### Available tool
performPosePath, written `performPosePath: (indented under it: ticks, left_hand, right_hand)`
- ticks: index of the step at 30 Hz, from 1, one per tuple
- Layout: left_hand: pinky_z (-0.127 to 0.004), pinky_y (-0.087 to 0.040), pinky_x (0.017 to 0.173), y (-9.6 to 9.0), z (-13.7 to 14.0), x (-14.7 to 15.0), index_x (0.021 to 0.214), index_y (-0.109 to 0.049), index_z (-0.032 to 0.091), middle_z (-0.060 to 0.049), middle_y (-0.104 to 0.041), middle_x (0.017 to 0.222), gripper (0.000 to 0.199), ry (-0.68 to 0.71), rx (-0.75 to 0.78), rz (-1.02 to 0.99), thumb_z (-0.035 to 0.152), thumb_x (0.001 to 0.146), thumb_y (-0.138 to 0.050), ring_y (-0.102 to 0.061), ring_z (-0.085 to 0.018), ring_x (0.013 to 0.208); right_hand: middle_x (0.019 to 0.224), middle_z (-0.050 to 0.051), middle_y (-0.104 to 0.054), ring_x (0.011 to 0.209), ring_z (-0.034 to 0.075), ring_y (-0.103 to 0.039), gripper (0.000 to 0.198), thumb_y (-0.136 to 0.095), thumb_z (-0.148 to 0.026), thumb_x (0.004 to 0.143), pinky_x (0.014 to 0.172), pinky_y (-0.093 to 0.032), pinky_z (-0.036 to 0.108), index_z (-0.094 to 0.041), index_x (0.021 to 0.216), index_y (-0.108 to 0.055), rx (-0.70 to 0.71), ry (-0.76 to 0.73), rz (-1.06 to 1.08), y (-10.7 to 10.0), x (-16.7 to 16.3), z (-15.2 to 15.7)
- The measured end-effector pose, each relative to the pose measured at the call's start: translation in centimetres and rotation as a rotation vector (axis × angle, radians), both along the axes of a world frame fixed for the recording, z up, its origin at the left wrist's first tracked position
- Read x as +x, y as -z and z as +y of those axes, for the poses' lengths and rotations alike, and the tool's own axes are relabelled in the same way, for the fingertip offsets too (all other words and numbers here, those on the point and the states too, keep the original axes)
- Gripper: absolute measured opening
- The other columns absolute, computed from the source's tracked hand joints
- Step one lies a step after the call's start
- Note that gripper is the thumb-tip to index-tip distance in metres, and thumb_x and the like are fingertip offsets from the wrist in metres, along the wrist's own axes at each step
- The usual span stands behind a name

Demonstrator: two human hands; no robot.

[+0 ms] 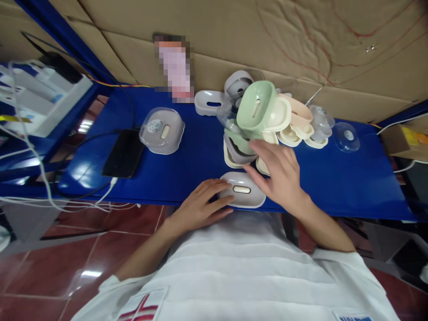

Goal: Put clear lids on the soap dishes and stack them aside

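A pale grey soap dish (256, 196) with a cream oval insert in its middle lies at the front edge of the blue table. My left hand (200, 205) rests at its left end, fingers spread and touching its rim and surface. My right hand (279, 174) is open above and right of the dish, thumb and fingers apart, at the near side of a pile of dish parts. That pile holds a green dish (256, 104) on top, cream trays (281, 113), peach parts (297, 109) and clear lids (229, 116). My right fingers partly cover some lower parts; whether they touch them I cannot tell.
A lidded grey dish (163, 133) stands on the left, beside a black phone (123, 154) with a white cable. One clear lid (347, 137) lies at the right. Cardboard (217, 40) lines the back; a pixelated patch covers something there. White cables hang along the left edge.
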State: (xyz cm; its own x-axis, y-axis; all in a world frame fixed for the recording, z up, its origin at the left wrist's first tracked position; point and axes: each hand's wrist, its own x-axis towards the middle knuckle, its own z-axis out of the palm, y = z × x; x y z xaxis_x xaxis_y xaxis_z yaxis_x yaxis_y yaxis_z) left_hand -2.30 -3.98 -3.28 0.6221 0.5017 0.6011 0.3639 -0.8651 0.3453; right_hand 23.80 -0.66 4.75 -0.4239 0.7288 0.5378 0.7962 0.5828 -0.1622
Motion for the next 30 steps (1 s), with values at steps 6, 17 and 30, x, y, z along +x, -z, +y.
performPosePath:
  ticks: [6, 17, 30]
  left_hand:
    - [-0.045, -0.062, 0.103, -0.1, -0.4, -0.5, 0.136, -0.065, 0.027, -0.013, -0.069, 0.137, 0.045, -0.093, -0.045, -0.119, 0.019, 0.093, -0.080, -0.069, -0.027, 0.126]
    - [-0.048, -0.062, 0.108, -1.1, 0.0, -0.4, 0.146, -0.056, 0.027, -0.014, -0.063, 0.143, 0.051, -0.243, -0.149, -0.209, 0.018, 0.098, -0.074, -0.066, -0.028, 0.132]
    - [-0.053, -0.060, 0.115, -0.6, -0.4, 0.0, 0.152, -0.049, 0.028, -0.016, -0.045, 0.166, 0.057, -0.218, -0.095, -0.277, 0.031, 0.102, -0.074, -0.055, -0.034, 0.150]
  right_hand:
    - [0.123, 0.009, -0.075, 0.108, 0.027, -0.071, 0.031, -0.057, -0.037, 0.109, 0.090, -0.056, 0.037, -0.021, 0.132, -0.072, -0.167, 0.046, 0.002, -2.8, -3.8, 6.8]
    - [0.095, 0.001, -0.077, 0.078, 0.016, -0.068, 0.016, -0.075, -0.035, 0.099, 0.076, -0.053, 0.031, -0.019, 0.099, -0.073, -0.374, -0.060, 0.481, -2.3, -1.8, 10.2]
    - [0.104, 0.007, -0.084, 0.074, 0.020, -0.081, 0.032, -0.076, -0.050, 0.099, 0.067, -0.066, 0.035, -0.024, 0.093, -0.058, -1.214, -0.313, 1.241, 1.2, -0.2, -5.5]
